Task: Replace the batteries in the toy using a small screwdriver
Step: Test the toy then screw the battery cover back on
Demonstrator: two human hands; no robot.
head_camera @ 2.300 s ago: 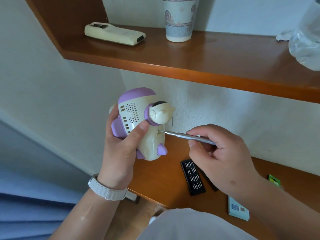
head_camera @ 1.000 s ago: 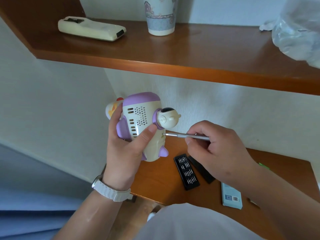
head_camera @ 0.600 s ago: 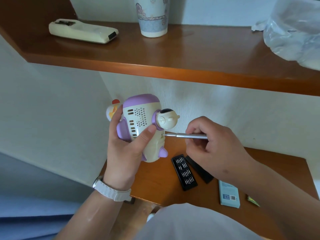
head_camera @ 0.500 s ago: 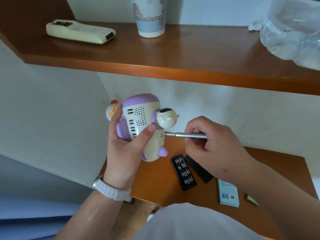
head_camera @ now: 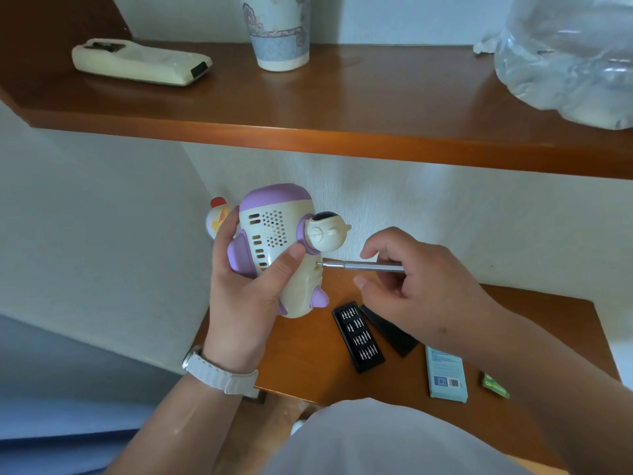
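Toy (head_camera: 270,228) looks light, hard and smooth, apt to twist under pressure, so grip round its body. Cream with purple trim, slotted vents, speaker holes. Left hand (head_camera: 246,303) clasps it above the desk (head_camera: 308,354), thumb across the back. Right hand (head_camera: 428,289) curls round the screwdriver (head_camera: 366,266), forefinger and thumb apart, tip against the toy

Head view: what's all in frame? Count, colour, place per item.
toy: 1, cream and purple, held mid-air
screwdriver: 1, silver, tip at toy
bit tray: 1, black, lower shelf
lid: 1, black, beside bit tray
box: 1, light blue, lower shelf
packet: 1, green, right of box
remote: 1, cream, upper shelf left
cup: 1, white-blue, upper shelf
plastic bag: 1, clear, upper shelf right
watch: 1, white, left wrist
left grip: 1, bare, holds toy
right grip: 1, bare, holds screwdriver
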